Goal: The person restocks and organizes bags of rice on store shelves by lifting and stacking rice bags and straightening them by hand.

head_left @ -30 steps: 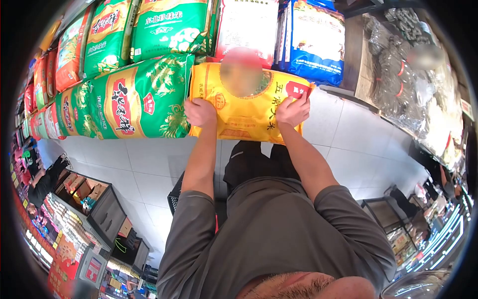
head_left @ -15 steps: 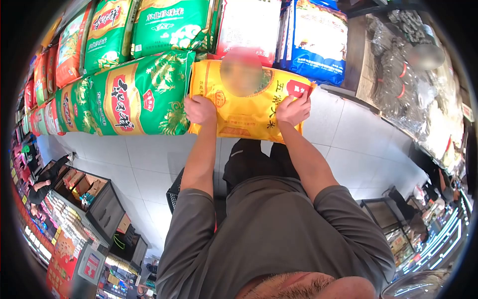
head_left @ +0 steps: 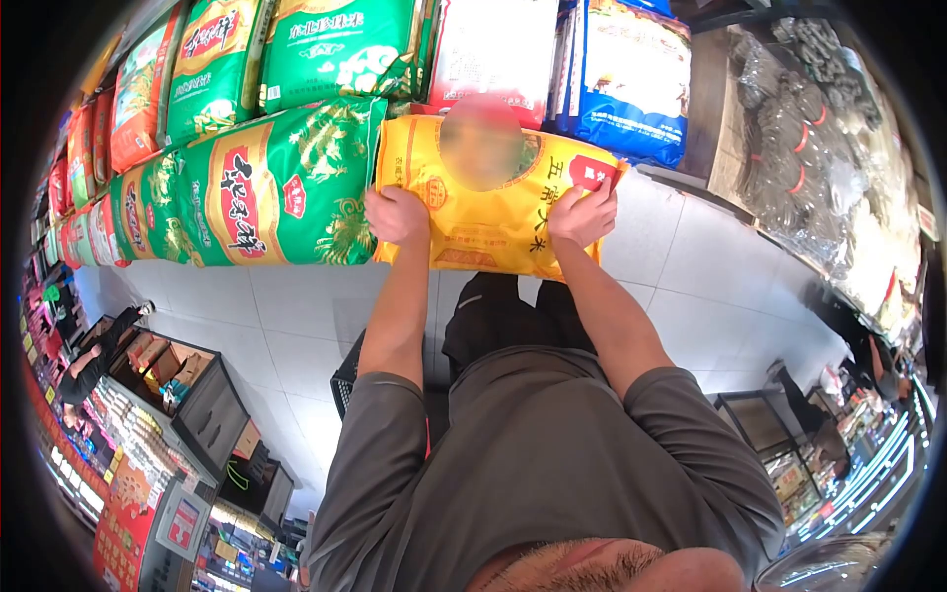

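My two hands are both closed on the yellow bag (head_left: 483, 222). The left hand (head_left: 398, 215) grips it at its left end, with the fingers bent in, close to the neighbouring green bag (head_left: 281, 192). The right hand (head_left: 584, 212) grips the other end, below the red label (head_left: 592, 172), with the thumb lying on the front face of the bag. The yellow bag is at the front edge of the display, at its near right corner, and its long side runs along this edge. On the face I see dark printed characters and one round part which is blurred. What lies under the bag is hidden, so I cannot tell if its full weight rests there.

The green bag lies on the same front edge, just to the left. Farther from this edge, behind the yellow bag, there are a white and red bag (head_left: 496, 49) and, more to the right, a blue and white bag (head_left: 631, 84). Beyond the right edge of the display are bundles in clear plastic (head_left: 794, 158). Below my arms is the tiled floor (head_left: 671, 252).
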`<control>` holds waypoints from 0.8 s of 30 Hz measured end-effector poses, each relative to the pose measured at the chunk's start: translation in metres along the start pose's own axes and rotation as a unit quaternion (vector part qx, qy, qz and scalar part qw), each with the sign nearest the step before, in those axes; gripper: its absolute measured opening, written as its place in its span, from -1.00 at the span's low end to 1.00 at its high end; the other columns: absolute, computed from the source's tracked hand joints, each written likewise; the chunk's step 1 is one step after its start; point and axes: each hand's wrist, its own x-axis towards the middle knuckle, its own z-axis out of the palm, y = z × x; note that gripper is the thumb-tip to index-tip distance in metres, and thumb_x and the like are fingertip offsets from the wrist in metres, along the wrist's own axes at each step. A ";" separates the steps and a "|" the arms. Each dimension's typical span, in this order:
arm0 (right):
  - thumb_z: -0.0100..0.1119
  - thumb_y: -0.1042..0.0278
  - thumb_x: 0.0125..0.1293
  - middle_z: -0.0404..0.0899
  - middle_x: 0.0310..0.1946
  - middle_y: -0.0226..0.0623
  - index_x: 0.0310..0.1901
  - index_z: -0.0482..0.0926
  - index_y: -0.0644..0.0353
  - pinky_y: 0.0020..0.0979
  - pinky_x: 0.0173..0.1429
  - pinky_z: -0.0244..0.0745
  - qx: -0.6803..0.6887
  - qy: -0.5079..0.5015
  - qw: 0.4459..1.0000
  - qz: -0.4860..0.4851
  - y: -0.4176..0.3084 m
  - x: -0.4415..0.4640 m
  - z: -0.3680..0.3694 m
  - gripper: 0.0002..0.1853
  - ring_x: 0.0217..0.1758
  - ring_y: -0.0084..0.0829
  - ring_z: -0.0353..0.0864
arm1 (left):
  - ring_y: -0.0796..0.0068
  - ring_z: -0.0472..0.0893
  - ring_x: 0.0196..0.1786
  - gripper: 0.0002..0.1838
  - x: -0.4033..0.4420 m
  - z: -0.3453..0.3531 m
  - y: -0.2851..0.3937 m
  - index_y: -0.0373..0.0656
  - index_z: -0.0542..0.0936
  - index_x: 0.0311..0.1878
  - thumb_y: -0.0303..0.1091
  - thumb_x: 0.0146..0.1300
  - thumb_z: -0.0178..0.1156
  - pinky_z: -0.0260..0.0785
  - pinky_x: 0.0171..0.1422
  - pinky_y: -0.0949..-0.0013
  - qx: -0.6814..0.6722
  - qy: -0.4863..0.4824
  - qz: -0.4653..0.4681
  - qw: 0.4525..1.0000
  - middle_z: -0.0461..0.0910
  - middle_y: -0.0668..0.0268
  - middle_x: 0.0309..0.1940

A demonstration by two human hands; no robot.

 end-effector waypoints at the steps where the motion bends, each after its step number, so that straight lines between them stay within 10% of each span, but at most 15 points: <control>1: 0.00 0.07 0.36 0.28 0.34 0.06 0.38 0.27 0.25 0.05 0.48 0.04 0.000 0.003 1.000 -0.001 0.000 0.000 0.000 -0.36 0.41 0.02 0.25 | 0.04 0.61 -0.03 -0.65 0.000 0.000 0.000 -0.16 0.59 0.02 -0.19 0.36 -0.06 0.37 0.08 -0.03 0.001 -0.013 -0.007 1.000 0.66 0.14 -0.09; 24: -0.01 0.08 0.36 0.27 0.34 0.05 0.39 0.26 0.26 0.04 0.49 0.03 0.002 -0.002 1.000 -0.003 0.000 0.000 -0.002 -0.36 0.41 0.03 0.24 | -0.09 0.62 -0.02 -0.59 0.002 -0.005 -0.002 -0.19 0.58 0.01 -0.10 0.39 -0.11 0.39 0.08 -0.10 -0.029 -0.052 -0.015 0.998 0.67 0.05 -0.04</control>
